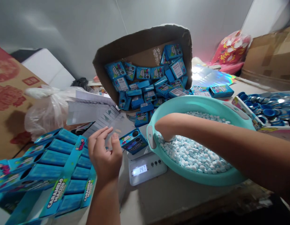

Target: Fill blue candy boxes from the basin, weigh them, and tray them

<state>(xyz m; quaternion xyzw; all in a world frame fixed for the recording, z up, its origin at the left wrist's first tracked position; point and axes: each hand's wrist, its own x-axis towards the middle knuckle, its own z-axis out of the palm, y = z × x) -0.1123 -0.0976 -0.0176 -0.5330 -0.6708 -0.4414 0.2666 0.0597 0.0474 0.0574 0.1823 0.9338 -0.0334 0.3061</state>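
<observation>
A small blue candy box [133,142] stands on a white digital scale [148,168], whose lit display reads 147. A dark round hole shows in the top of the box. Just left of it my left hand [104,150] is raised, its fingers apart and empty, with the thumb close to the box's edge. My right hand [167,126] reaches into a turquoise basin [196,101] on the right. Its fingers are hidden by the wrist and the pale blue and white candies [194,156].
A tipped cardboard carton [142,40] full of blue boxes lies behind. At the left, a display tray [53,195] holds rows of blue boxes. On the right is a box of blue round caps [269,107]. A tied plastic bag [46,109] stands at left.
</observation>
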